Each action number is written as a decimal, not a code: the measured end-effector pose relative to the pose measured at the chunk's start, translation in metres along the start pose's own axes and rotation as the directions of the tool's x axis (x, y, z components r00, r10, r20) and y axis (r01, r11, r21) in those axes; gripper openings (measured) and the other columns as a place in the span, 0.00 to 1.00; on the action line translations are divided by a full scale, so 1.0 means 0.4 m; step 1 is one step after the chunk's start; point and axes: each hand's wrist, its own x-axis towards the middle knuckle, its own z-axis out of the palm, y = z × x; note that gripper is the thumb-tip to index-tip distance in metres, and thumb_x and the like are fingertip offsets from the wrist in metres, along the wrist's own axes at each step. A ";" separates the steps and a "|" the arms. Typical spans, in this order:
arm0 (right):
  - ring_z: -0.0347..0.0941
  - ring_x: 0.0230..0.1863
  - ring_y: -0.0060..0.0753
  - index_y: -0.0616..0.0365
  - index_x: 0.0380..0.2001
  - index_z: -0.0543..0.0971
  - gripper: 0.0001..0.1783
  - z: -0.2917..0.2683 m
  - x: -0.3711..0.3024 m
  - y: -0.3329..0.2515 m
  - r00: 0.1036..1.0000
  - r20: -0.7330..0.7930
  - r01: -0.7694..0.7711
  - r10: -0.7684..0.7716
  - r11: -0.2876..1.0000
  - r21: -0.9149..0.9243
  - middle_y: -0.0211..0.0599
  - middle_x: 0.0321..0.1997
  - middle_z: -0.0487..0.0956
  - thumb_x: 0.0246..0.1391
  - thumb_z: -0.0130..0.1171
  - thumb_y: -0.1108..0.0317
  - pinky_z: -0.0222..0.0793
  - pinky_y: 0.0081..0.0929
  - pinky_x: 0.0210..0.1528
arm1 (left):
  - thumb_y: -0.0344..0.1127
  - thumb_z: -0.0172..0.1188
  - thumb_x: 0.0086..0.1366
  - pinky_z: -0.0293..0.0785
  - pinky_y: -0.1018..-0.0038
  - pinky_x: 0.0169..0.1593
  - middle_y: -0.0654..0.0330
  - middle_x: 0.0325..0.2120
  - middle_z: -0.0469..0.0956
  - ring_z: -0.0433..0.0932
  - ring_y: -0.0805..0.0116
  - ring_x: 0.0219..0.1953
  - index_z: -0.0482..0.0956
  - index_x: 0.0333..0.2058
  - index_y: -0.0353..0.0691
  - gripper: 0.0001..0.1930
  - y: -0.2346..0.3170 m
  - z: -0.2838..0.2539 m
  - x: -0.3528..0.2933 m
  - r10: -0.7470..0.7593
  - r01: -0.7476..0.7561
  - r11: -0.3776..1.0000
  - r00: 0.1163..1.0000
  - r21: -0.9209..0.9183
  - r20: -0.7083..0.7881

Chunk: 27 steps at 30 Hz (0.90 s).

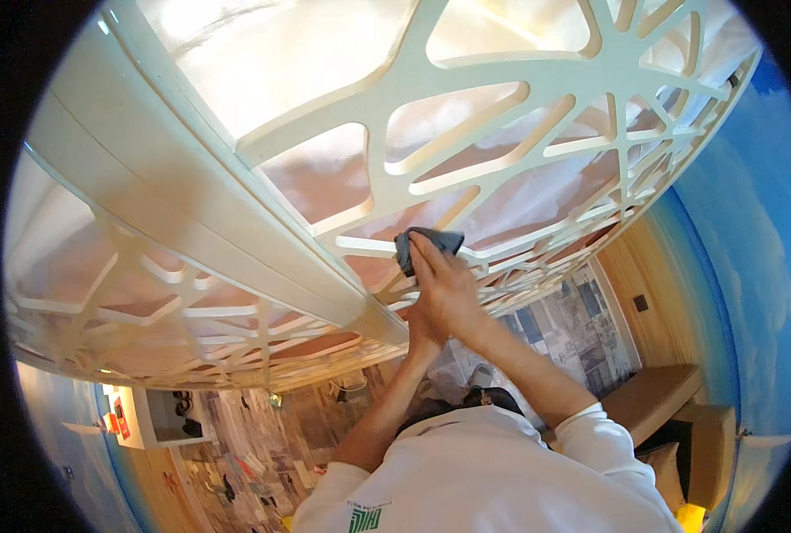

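Observation:
A dark grey cloth (449,242) is pressed against a white lattice panel (493,80) with irregular cut-out openings. My right hand (451,293) grips the cloth, fingers pointing up over it at one of the lattice bars. Just below and behind it is my left hand (424,327), largely covered by the right one, so its fingers are hidden. Beside both hands, on their left, a broad smooth white post (209,213) slants down between two lattice sections. Pale, shiny sheeting shows through the openings.
A second lattice section (182,289) spreads left of the post. Lower left stands a white cabinet (160,417) with dark items inside. Small objects lie on the patchwork wood-look floor (271,435). At right are a brown bench (657,395) and a blue sky-painted wall (751,195).

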 end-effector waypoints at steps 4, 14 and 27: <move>0.83 0.44 0.49 0.68 0.57 0.77 0.25 0.048 -0.004 -0.098 0.889 -0.004 -0.408 0.458 0.794 0.450 0.53 0.53 0.82 0.53 0.58 0.83 0.78 0.39 0.48 | 0.36 0.67 0.64 0.78 0.69 0.43 0.51 0.43 0.83 0.82 0.59 0.44 0.77 0.52 0.29 0.21 -0.045 -0.098 -0.115 0.043 -0.047 0.998 0.996 -0.052 -0.073; 0.82 0.47 0.59 0.69 0.56 0.76 0.24 0.075 0.077 -0.227 0.921 -0.187 -0.185 0.341 0.807 0.560 0.61 0.54 0.80 0.54 0.58 0.83 0.79 0.40 0.47 | 0.34 0.66 0.65 0.75 0.67 0.56 0.55 0.51 0.81 0.80 0.56 0.51 0.76 0.56 0.32 0.23 0.055 -0.193 -0.093 0.114 -0.115 0.993 0.869 0.029 -0.481; 0.81 0.33 0.36 0.58 0.45 0.78 0.11 -0.048 0.106 -0.055 0.474 0.578 0.235 0.664 -0.728 0.644 0.40 0.35 0.82 0.70 0.45 0.70 0.75 0.35 0.36 | 0.25 0.63 0.59 0.74 0.55 0.49 0.42 0.42 0.75 0.75 0.40 0.46 0.68 0.56 0.30 0.26 0.033 -0.137 0.102 0.416 -0.340 0.871 0.894 0.355 -0.165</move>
